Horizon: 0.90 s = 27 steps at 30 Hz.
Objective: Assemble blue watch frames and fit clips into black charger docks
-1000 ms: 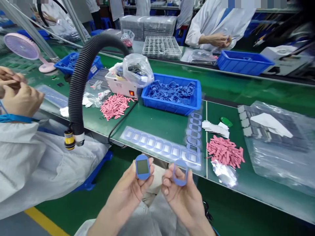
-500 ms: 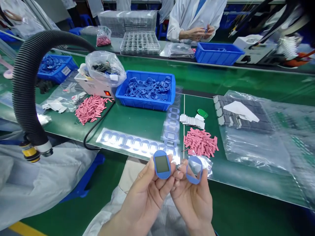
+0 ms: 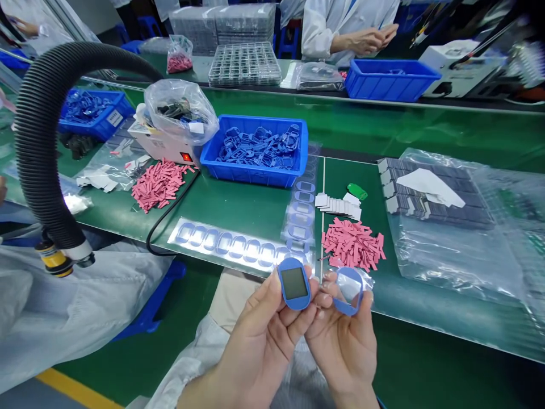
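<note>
My left hand (image 3: 266,324) is closed on a blue oval casing with a dark square screen (image 3: 294,283), gripped by its edges with the screen facing up. Beside it, my right hand (image 3: 343,341) pinches a thin blue oval frame (image 3: 348,307) with an open middle. The fingertips of both hands meet between the two pieces. Just beyond the hands lies a clear strip of oval stickers (image 3: 225,243), and a second sticker strip (image 3: 301,213) runs away from me. A pile of pink strips (image 3: 352,244) sits past my right hand.
A blue bin (image 3: 255,175) of blue plastic parts stands mid-table. White pads (image 3: 338,205), a green piece (image 3: 356,191) and bagged grey parts (image 3: 443,196) lie to the right. A black flexible hose (image 3: 32,125) arches over the left. Across the bench, a co-worker's hands (image 3: 368,41) are raised.
Both hands, still holding the same pieces, appear slightly further right in the view, and the scene has shifted a little. The co-worker's hands opposite have changed position.
</note>
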### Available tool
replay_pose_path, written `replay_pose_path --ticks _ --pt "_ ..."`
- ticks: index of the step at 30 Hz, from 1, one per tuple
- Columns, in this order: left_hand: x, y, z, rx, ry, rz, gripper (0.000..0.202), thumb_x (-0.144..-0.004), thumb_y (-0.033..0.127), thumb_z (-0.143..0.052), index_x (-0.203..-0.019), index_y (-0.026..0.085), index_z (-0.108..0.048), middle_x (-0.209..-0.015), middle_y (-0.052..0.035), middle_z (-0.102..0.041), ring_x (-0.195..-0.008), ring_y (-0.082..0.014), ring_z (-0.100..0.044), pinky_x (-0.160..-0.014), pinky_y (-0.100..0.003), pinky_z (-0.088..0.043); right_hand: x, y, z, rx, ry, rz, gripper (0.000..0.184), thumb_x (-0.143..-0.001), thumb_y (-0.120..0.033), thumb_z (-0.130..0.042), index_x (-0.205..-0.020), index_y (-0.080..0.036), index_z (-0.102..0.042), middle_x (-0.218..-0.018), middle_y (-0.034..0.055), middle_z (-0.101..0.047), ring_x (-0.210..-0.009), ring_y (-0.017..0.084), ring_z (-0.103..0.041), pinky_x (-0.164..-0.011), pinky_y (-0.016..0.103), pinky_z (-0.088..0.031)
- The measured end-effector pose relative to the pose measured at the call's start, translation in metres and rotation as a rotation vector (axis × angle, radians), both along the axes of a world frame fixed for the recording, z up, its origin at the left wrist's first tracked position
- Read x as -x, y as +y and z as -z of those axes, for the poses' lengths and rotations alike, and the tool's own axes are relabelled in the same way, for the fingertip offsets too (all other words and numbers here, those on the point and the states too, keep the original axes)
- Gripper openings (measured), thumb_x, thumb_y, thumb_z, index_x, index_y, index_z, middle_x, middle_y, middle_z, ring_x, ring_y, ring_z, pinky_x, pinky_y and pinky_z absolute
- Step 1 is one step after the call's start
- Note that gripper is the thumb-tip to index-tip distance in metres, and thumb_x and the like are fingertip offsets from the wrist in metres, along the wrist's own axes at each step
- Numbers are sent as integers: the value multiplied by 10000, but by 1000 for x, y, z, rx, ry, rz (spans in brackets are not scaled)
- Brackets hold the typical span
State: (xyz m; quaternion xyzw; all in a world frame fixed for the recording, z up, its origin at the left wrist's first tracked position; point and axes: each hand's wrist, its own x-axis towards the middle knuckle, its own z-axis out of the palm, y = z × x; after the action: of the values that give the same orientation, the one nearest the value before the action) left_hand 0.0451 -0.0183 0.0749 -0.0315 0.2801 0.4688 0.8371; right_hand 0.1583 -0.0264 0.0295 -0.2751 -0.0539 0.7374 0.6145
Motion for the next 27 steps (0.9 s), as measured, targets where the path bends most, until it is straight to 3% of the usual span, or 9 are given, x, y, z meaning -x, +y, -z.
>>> replay_pose_path --ticks 5,9,12,15,18,20,23,27 --pt "2 0 -9 -13 8 72 244 -862 300 -523 -975 168 -694 -934 -18 -744 -920 -111 -666 -825 -147 -497 0 -1 -6 -26 -59 17 279 -729 -522 -647 -841 -270 -693 -629 -13 -655 -576 63 -630 -543 120 -521" --pt "1 2 -5 -51 129 -7 216 -832 320 -568 -947 200 -705 -944 -23 -740 -905 -131 -668 -806 -181 -506 -3 1 -8 -68 -234 47 317 -727 -560 -626 -846 -276 -704 -679 21 -685 -610 97 -651 -575 172 -548" --pt "1 3 4 -104 317 -85 232 -783 366 -619 -924 209 -715 -985 -27 -730 -960 -165 -646 -851 -227 -491 -9 -1 -8 -143 -535 79 345 -722 -549 -634 -916 -271 -703 -787 61 -719 -689 170 -684 -629 282 -582" --pt "3 2 13 -131 517 -134 295 -727 425 -658 -913 207 -726 -1018 -45 -723 -1052 -215 -605 -944 -291 -440 -12 -4 -11 -252 -1005 113 353 -757 -414 -663 -1067 -246 -656 -932 80 -715 -839 242 -683 -735 391 -576" --pt "5 -3 20 -166 651 -171 333 -679 445 -691 -923 222 -729 -1023 -53 -722 -1070 -254 -596 -985 -354 -413 -6 -5 -18 -448 -1423 157 385 -772 -273 -672 -1151 -278 -605 -994 42 -702 -865 224 -677 -752 341 -572" --pt "6 -5 23 -206 687 -178 324 -667 440 -699 -922 242 -731 -1022 -50 -723 -1049 -268 -609 -970 -373 -430 0 -3 -24 -603 -1574 185 441 -773 -238 -673 -1194 -315 -564 -1011 16 -697 -840 195 -681 -751 293 -569" --pt "6 -6 24 -282 708 -211 265 -665 413 -702 -880 263 -740 -1040 -45 -717 -1056 -271 -605 -958 -366 -443 10 0 -29 -690 -1684 200 502 -791 -221 -654 -1257 -324 -496 -1043 19 -685 -834 179 -678 -751 269 -565" --pt "6 -6 23 -347 743 -267 196 -666 379 -703 -836 292 -744 -1026 -33 -722 -1069 -264 -597 -950 -356 -448 14 -1 -32 -670 -1728 206 518 -789 -194 -654 -1265 -317 -490 -1040 25 -686 -797 169 -682 -708 241 -568"
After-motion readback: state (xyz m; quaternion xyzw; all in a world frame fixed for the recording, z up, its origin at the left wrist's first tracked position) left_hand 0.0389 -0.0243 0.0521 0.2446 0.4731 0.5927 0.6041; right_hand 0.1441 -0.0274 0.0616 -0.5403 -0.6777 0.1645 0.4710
